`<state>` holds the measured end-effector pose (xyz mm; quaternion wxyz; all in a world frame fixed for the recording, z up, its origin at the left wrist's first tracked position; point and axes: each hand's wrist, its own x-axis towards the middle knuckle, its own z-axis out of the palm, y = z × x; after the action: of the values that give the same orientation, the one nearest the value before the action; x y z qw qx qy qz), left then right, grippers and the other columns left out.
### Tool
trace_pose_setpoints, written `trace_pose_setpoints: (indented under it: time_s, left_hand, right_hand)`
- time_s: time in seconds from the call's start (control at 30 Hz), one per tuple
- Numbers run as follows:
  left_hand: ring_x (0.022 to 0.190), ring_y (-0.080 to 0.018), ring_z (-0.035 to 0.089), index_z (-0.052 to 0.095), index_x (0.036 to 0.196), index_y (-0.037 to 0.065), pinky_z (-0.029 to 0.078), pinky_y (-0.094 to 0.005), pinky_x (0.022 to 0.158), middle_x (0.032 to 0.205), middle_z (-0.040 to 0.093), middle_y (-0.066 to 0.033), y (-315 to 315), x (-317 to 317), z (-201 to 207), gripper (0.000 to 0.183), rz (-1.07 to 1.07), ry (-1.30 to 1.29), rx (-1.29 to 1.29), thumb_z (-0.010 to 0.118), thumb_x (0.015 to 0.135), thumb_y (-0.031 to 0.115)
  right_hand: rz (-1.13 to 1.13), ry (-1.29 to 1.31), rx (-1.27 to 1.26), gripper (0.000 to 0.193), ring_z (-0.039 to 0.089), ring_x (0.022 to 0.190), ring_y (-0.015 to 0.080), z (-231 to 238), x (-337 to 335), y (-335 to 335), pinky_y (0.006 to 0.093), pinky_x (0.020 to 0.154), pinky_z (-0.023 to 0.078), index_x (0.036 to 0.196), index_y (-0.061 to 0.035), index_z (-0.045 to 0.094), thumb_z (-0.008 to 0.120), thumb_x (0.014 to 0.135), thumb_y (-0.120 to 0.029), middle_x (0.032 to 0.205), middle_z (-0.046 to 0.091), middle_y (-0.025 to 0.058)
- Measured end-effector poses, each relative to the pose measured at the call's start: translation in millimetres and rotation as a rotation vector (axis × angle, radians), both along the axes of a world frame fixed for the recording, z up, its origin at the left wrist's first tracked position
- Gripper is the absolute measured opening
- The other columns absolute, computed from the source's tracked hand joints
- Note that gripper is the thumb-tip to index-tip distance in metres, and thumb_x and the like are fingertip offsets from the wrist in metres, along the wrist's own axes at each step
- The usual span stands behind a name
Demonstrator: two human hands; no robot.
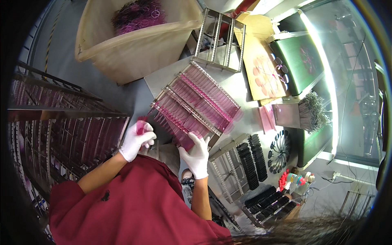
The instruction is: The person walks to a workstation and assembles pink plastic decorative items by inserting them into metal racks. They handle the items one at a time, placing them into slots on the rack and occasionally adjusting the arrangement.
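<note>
My left hand (pixel 136 141), in a white glove, is closed around a small stack of pink translucent lenses (pixel 141 123) held just left of a metal rack (pixel 169 90). The rack lies on a grey table and holds several rows of pink lenses (pixel 204 96). My right hand (pixel 196 154), also gloved white, grips the near edge of that rack with fingers over its lower corner. Red sleeves cover both upper arms.
A beige bin (pixel 134 49) with purple frames stands at the back. An empty metal rack (pixel 220 41) sits behind the loaded one, another (pixel 226 171) at front right beside rows of black lenses (pixel 253 159). Shelved racks (pixel 65 130) fill the left. A cardboard sheet (pixel 265 73) lies right.
</note>
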<state>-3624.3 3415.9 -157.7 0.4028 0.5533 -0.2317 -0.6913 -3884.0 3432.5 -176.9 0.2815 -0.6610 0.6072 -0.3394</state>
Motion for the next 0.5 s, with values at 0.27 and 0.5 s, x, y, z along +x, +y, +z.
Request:
trace_pose_setpoints:
  time_s: [0.27, 0.5]
  left_hand:
    - [0.067, -0.0049, 0.054, 0.063, 0.108, 0.01, 0.044, -0.0213, 0.061, 0.084, 0.059, 0.0044, 9.6, 22.7, 26.6, 0.025, 0.115, 0.05, 0.001, 0.077, 0.089, 0.002]
    - [0.083, -0.0072, 0.055, 0.05, 0.136, 0.003, 0.051, -0.026, 0.078, 0.098, 0.055, 0.0028, -7.3, -23.9, 57.9, 0.066, -0.343, -0.102, -0.227, 0.087, 0.081, 0.003]
  right_hand:
    - [0.117, 0.147, 0.222, 0.075, 0.04, 0.154, 0.0433, 11.5, -62.4, 12.3, 0.0553, 0.133, 0.01, 0.155, -0.0054, 0.054, 0.08, 0.089, -0.027, 0.156, 0.055, 0.0261]
    - [0.114, 0.403, 0.161, 0.077, 0.04, 0.151, 0.0493, 22.4, -76.3, 24.2, 0.0679, 0.125, 0.022, 0.163, -0.0062, 0.041, 0.069, 0.099, -0.041, 0.156, 0.054, 0.0214]
